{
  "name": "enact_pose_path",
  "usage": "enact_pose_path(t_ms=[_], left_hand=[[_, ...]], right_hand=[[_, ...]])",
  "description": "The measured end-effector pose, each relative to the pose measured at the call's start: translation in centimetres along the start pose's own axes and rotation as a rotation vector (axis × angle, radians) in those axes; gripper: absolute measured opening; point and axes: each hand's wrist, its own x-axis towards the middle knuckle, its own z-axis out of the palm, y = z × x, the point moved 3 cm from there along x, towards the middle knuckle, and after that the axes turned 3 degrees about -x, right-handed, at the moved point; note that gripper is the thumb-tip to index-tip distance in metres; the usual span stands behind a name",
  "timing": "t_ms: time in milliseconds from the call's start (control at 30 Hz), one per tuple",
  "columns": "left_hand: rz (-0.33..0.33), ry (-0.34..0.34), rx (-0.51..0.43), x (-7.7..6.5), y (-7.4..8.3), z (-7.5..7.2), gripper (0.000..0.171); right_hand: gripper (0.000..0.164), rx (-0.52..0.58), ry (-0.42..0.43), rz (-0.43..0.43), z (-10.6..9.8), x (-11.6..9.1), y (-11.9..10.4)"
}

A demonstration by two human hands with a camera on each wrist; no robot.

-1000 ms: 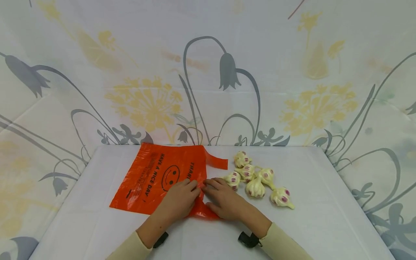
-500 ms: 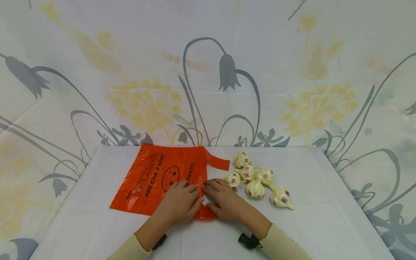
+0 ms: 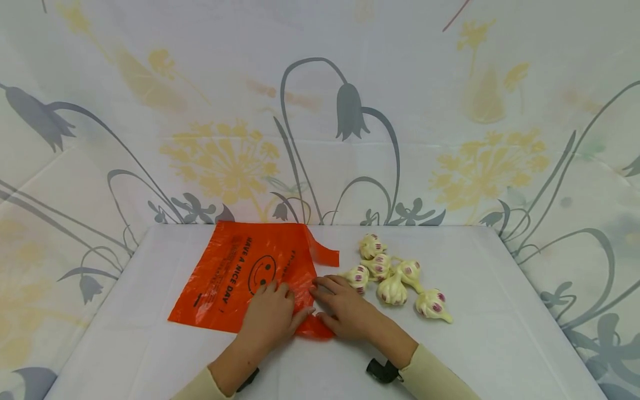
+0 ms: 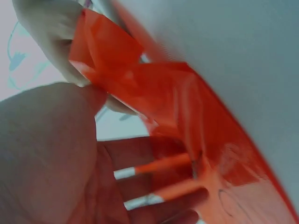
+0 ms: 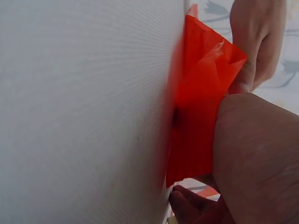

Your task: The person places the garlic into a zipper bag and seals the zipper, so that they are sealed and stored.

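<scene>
A red plastic bag (image 3: 227,278) with a printed smiley face lies flat, its handle end toward the middle of the table. My left hand (image 3: 270,311) rests over its near right part, fingers extended; in the left wrist view these fingers (image 4: 154,186) are straight and spread against the red film, the thumb at its edge. My right hand (image 3: 347,308) stays at the handle end, thumb and fingers bent to the bag's edge and holding it. In the right wrist view the near handle (image 5: 196,102) rises in a crumpled fold between the hands.
Several garlic bulbs (image 3: 392,290) lie close together to the right of the bag, the nearest one beside my right hand's knuckles. White cloth covers the table (image 3: 500,355), and a flower-printed curtain (image 3: 425,111) hangs behind it and at the sides.
My left hand has shifted left, away from the right one, its fingers opening out. The bag's far handle strip has pulled left. My right hand and the garlic have hardly moved.
</scene>
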Motion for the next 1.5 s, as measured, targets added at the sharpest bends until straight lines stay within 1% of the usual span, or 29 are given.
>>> enact_pose_path(t_ms=[133, 200, 233, 333, 400, 500, 567, 633, 700, 800, 867, 967, 1133, 1200, 1300, 1400, 1500], left_hand=[[-0.098, 0.02, 0.004, -0.5, 0.2, -0.6, 0.064], [-0.126, 0.022, -0.007, -0.7, 0.3, -0.7, 0.063], [-0.128, 0.021, -0.022, -0.7, 0.3, -0.7, 0.062], [-0.101, 0.001, -0.09, -0.6, 0.4, -0.5, 0.06], [-0.077, -0.03, -0.15, -0.5, 0.4, -0.1, 0.061], [-0.075, -0.087, -0.226, -0.3, 0.3, 0.3, 0.064], [-0.081, -0.121, -0.258, -0.4, 0.2, 0.4, 0.067], [-0.084, -0.142, -0.277, -0.4, 0.2, 0.4, 0.07], [-0.077, -0.149, -0.283, -0.5, 0.2, 0.3, 0.072], [-0.064, -0.142, -0.284, -0.5, 0.3, 0.4, 0.072], [-0.058, -0.135, -0.28, -0.6, 0.3, 0.4, 0.072], [-0.062, -0.129, -0.274, -0.6, 0.4, 0.4, 0.073], [-0.078, -0.122, -0.275, -0.6, 0.5, 0.4, 0.073], [-0.085, -0.127, -0.279, -0.5, 0.6, 0.5, 0.074], [-0.098, -0.14, -0.286, -0.5, 0.6, 0.8, 0.075], [-0.113, -0.15, -0.294, -0.6, 0.6, 0.9, 0.076], [-0.119, -0.152, -0.298, -0.6, 0.5, 1.0, 0.077]], right_hand=[[0.051, 0.008, -0.005, 0.007, 0.0, -0.1, 0.0], [0.051, 0.008, -0.008, 0.013, -0.1, -0.1, 0.0], [0.051, 0.006, -0.007, 0.014, -0.1, -0.1, 0.1], [0.051, 0.001, 0.004, 0.013, -0.2, -0.2, 0.1], [0.051, -0.004, 0.017, 0.004, -0.2, -0.3, 0.1], [0.051, -0.007, 0.033, -0.01, -0.3, -0.4, 0.1], [0.052, -0.015, 0.034, -0.013, -0.3, -0.4, 0.0], [0.053, -0.019, 0.022, -0.008, -0.3, -0.3, 0.0], [0.053, -0.019, 0.001, 0.005, -0.3, -0.3, 0.0], [0.053, -0.005, -0.029, 0.034, -0.3, -0.3, 0.0], [0.052, 0.012, -0.028, 0.047, -0.5, -0.3, 0.0], [0.051, 0.037, 0.011, 0.067, -1.0, -0.5, 0.0], [0.049, 0.075, 0.15, 0.106, -2.7, -1.3, 0.5], [0.049, 0.059, 0.212, 0.103, -3.3, -1.6, 0.8], [0.05, 0.009, 0.278, 0.086, -4.1, -2.1, 1.2], [0.052, -0.031, 0.302, 0.078, -4.5, -2.5, 1.7], [0.058, -0.07, 0.292, 0.085, -4.5, -2.9, 2.2]])
